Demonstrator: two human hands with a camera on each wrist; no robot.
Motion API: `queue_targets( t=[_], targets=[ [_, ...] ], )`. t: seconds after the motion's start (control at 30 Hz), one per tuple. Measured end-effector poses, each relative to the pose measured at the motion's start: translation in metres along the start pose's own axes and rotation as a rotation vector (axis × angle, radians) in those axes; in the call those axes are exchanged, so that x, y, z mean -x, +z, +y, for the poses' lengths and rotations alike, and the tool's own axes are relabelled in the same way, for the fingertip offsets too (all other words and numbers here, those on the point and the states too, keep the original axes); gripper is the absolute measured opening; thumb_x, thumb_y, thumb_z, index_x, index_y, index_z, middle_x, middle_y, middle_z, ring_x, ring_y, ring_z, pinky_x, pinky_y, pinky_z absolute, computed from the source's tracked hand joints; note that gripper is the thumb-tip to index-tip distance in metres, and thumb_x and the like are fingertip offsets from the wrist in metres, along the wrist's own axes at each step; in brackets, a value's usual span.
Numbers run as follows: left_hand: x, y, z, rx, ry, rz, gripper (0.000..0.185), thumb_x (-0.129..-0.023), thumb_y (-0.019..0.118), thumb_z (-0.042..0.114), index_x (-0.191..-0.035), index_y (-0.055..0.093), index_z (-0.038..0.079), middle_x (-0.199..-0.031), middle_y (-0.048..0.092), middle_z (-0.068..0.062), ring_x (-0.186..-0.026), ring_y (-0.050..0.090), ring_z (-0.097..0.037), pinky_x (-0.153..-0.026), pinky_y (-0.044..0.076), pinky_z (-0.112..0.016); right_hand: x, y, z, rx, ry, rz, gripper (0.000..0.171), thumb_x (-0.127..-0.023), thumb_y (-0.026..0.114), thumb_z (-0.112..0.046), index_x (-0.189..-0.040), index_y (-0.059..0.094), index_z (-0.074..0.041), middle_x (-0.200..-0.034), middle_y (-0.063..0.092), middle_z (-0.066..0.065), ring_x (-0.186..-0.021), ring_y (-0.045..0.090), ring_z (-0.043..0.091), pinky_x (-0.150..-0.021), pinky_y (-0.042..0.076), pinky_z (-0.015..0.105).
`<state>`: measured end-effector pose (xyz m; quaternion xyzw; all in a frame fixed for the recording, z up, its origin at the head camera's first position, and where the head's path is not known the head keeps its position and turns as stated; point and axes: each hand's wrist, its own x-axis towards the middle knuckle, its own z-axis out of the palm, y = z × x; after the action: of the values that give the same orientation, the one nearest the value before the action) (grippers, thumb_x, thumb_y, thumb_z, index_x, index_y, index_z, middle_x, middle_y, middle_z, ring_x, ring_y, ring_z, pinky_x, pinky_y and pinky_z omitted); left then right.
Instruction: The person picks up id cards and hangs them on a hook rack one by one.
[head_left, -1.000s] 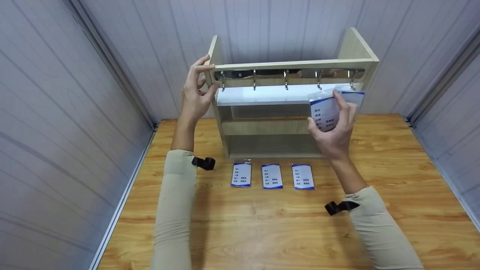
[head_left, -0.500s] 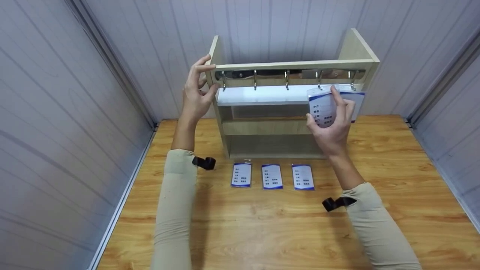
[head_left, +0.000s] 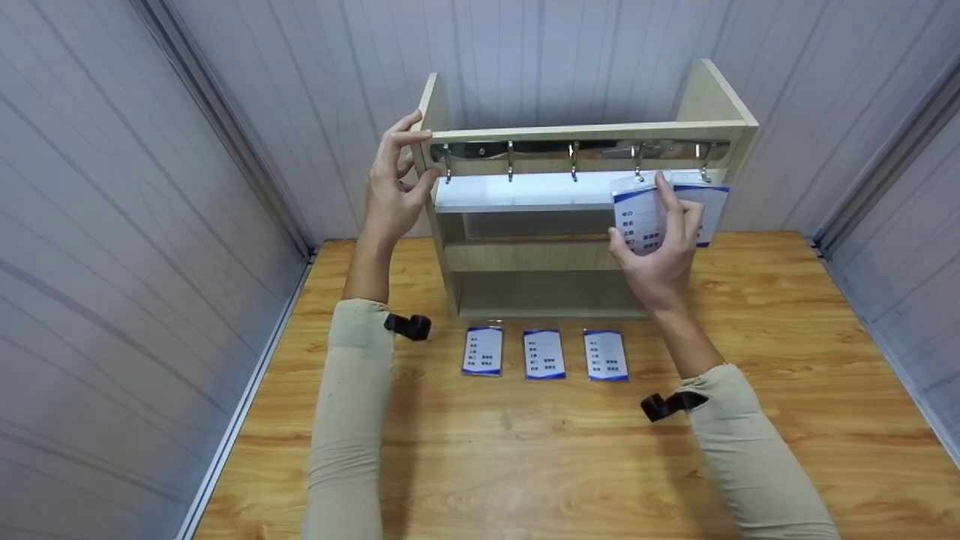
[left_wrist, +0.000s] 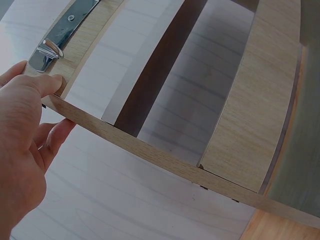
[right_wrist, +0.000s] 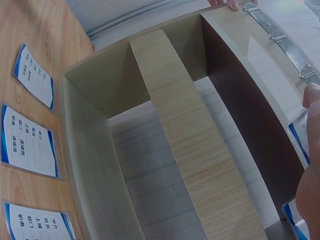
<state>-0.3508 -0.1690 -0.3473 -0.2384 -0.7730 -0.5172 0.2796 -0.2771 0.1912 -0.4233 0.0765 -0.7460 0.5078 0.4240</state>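
Observation:
A light wooden shelf unit [head_left: 525,257] stands on the table, with a metal hook rail [head_left: 544,151] across its top front. My left hand [head_left: 391,196] grips the upper left corner of the unit, its thumb on the front edge in the left wrist view [left_wrist: 30,115]. With thumb and fingers my right hand [head_left: 661,259] pinches a blue-and-white badge in a clear sleeve [head_left: 632,214]. The top of that badge is right at the fourth hook [head_left: 638,163] from the left. Partly behind my fingers, another badge [head_left: 712,206] hangs at the rightmost hook.
In front of the unit, three more badges lie in a row on the wood-grain table: a left one [head_left: 482,351], a middle one [head_left: 544,354] and a right one [head_left: 606,355]. Panelled walls [head_left: 585,52] close in the back and both sides.
My right hand has shifted a little left with its badge, whose top has come to the fourth hook. More of the badge at the rightmost hook shows. My left hand has stayed put.

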Motion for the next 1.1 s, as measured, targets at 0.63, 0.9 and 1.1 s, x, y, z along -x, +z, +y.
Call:
queue_targets(
  t=[0.63,0.9,1.1],
  targets=[
    [0.0007,-0.0029,-0.0008,-0.021,-0.002,0.002,0.044,-0.102,0.075,0.003,-0.145,0.063,0.006,-0.177,0.049,-0.011,-0.16,0.054,-0.022,-0.095,0.072,-0.039,0.0004,0.0034,-0.0009,0.052,0.03,-0.01,0.088,-0.085,0.09,-0.013,-0.166,0.055,-0.012,-0.129,0.049,0.018,-0.113,0.05,0.01,-0.099,0.056,0.034],
    [0.0016,-0.0037,-0.0012,-0.01,-0.005,-0.006,0.043,-0.104,0.072,0.002,-0.145,0.062,0.005,-0.178,0.047,-0.012,-0.161,0.054,-0.027,-0.094,0.072,-0.044,0.001,0.0076,-0.0005,0.06,0.023,0.01,0.085,-0.085,0.088,-0.013,-0.164,0.057,-0.012,-0.125,0.05,0.022,-0.112,0.049,0.012,-0.097,0.052,0.036],
    [0.0015,-0.0032,-0.0003,-0.004,0.008,0.001,0.043,-0.103,0.073,0.003,-0.145,0.062,0.006,-0.177,0.048,-0.012,-0.162,0.052,-0.027,-0.099,0.071,-0.044,-0.0002,0.0076,-0.0008,0.114,0.066,-0.034,0.087,-0.088,0.089,-0.017,-0.168,0.053,-0.013,-0.129,0.048,0.021,-0.111,0.053,0.017,-0.093,0.056,0.036]
  ],
)
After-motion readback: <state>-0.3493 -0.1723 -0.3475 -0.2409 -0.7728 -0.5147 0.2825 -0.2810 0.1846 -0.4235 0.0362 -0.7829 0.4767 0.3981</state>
